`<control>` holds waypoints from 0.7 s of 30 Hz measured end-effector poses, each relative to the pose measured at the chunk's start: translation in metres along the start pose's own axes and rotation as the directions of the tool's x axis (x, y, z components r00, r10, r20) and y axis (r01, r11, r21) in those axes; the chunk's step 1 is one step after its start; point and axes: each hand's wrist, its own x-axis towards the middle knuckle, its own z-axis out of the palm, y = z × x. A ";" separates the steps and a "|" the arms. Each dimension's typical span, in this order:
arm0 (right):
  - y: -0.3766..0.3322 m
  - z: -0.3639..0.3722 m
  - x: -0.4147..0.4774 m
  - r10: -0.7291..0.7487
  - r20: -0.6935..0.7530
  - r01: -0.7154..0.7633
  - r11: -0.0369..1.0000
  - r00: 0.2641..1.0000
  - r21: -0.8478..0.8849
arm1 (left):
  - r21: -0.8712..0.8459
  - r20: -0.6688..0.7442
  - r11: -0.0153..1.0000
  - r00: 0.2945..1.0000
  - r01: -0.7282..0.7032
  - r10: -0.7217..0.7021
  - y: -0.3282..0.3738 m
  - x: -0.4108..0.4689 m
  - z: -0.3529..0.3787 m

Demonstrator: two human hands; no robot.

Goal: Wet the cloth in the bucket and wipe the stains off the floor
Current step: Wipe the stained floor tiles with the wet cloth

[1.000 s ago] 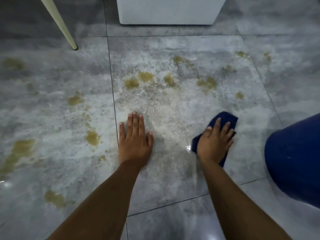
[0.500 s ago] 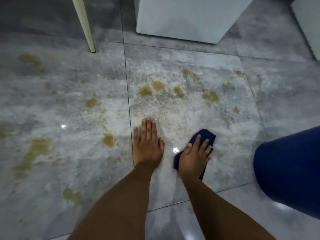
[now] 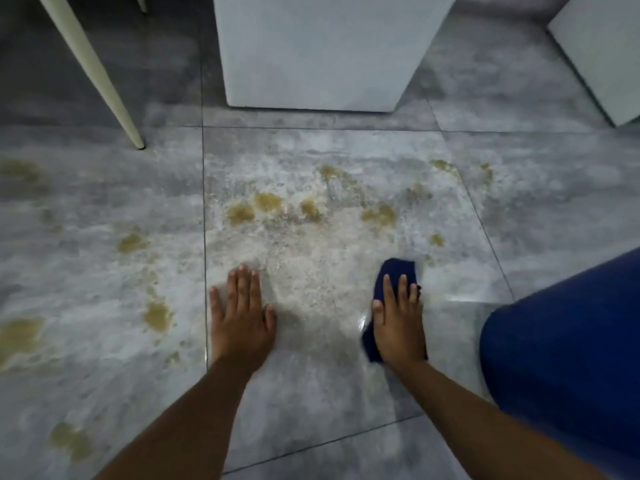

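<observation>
Both bare forearms reach up from the bottom edge toward the middle of the frame, the elbows out of view. The left hand (image 3: 240, 323) lies palm down just left of centre, flat on the floor (image 3: 311, 403), with its fingers straight and close together and its thumb spread to the right. The right hand (image 3: 400, 323), right of centre, is palm down too. Its straight, slightly parted fingers press flat on the cloth (image 3: 398, 270).

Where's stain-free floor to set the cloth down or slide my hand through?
Free: the smeared tile between left hand and right hand on the cloth; the near strip behind the hands; the band before the white cabinet. Crowded: stains ahead of both hands and left of the grout line; blue bucket blocks the right.
</observation>
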 end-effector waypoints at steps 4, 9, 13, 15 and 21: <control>-0.012 0.011 0.004 -0.044 -0.013 0.044 0.999 0.999 -0.011 | 0.035 0.031 0.992 0.993 -0.117 0.116 0.025 -0.005 0.006; -0.004 -0.022 0.053 0.151 -0.145 -0.142 0.987 0.978 0.072 | -0.084 0.005 0.982 0.985 -0.171 0.172 0.083 0.031 -0.011; -0.004 -0.010 0.025 0.370 -0.241 -0.356 0.929 0.897 0.100 | -0.095 0.050 0.991 0.993 -0.099 0.104 0.129 0.050 0.005; -0.015 -0.011 0.039 0.209 -0.215 -0.196 0.977 0.954 0.082 | -0.053 0.056 0.997 0.996 -0.063 0.066 0.137 0.054 0.007; 0.033 -0.040 0.112 0.306 -0.199 -0.290 0.951 0.931 0.106 | -0.078 0.008 0.996 0.999 -0.052 0.053 0.140 0.053 0.011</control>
